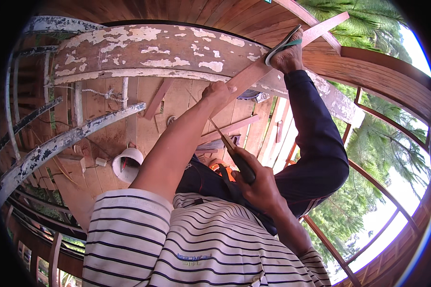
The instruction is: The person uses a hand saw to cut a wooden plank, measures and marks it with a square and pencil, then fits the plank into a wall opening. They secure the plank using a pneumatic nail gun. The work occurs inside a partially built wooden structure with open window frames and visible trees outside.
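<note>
A long, flat wooden plank [250, 76] lies slanted across a thick beam [163, 50] with peeling white paint. My left hand [219, 92] is closed around the plank's near part. My sandaled foot [289, 56] presses on the plank farther up. In my right hand [256, 179] is a black-handled saw [244, 165], its narrow blade seen nearly edge-on. The blade tip points up and left toward the plank's near end, just below my left wrist. Whether the blade touches the wood I cannot tell, as my left forearm hides part of that end.
Below is a board floor [177, 103] with loose wood strips and a white bucket [128, 164]. Curved metal rails [76, 135] with worn paint stand at the left. Dark window frames [376, 174] and greenery are at the right. Something orange [221, 167] lies beneath my leg.
</note>
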Motion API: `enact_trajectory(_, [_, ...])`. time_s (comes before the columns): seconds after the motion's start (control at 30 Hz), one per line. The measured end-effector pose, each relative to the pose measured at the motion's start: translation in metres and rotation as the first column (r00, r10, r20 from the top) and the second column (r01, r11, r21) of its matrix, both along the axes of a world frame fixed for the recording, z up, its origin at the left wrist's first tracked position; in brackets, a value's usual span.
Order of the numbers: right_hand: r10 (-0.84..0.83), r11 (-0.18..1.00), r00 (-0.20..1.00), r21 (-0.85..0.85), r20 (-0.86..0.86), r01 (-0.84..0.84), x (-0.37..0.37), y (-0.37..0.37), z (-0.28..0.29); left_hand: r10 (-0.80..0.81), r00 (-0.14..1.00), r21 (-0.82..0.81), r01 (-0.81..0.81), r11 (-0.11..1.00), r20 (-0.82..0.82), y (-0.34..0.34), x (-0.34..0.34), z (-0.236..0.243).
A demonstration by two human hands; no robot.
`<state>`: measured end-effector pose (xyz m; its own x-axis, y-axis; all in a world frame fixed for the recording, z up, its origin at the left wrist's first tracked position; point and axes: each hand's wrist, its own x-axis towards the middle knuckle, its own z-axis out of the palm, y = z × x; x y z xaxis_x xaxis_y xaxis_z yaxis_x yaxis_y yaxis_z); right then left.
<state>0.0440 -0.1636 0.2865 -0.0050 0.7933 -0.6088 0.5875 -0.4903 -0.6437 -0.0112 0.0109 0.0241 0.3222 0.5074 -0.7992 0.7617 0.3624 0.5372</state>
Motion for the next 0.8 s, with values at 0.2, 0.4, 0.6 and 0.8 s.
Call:
enact_trajectory(0.2, [0.022, 0.998, 1.0, 0.067, 0.006, -0.022, 0.007, -0.012, 0.039, 0.035, 0.999, 0.007, -0.035, 0.999, 0.009, 0.003, -0.001, 0.012])
enact_trajectory(0.4, [-0.022, 0.996, 1.0, -0.086, -0.022, 0.02, -0.009, 0.019, -0.051, 0.023, 1.0, 0.004, -0.023, 1.0, 0.011, -0.003, 0.001, 0.004])
enact_trajectory(0.6, [0.048, 0.999, 0.998, -0.003, 0.034, -0.048, 0.019, -0.028, 0.062, 0.059, 0.998, -0.041, -0.059, 0.997, -0.017, -0.002, -0.002, 0.012])
enact_trajectory(0.8, [-0.042, 0.993, 0.998, 0.105, -0.055, 0.047, -0.008, 0.026, -0.073, 0.006, 1.0, 0.002, -0.006, 1.0, 0.019, 0.003, 0.005, 0.004])
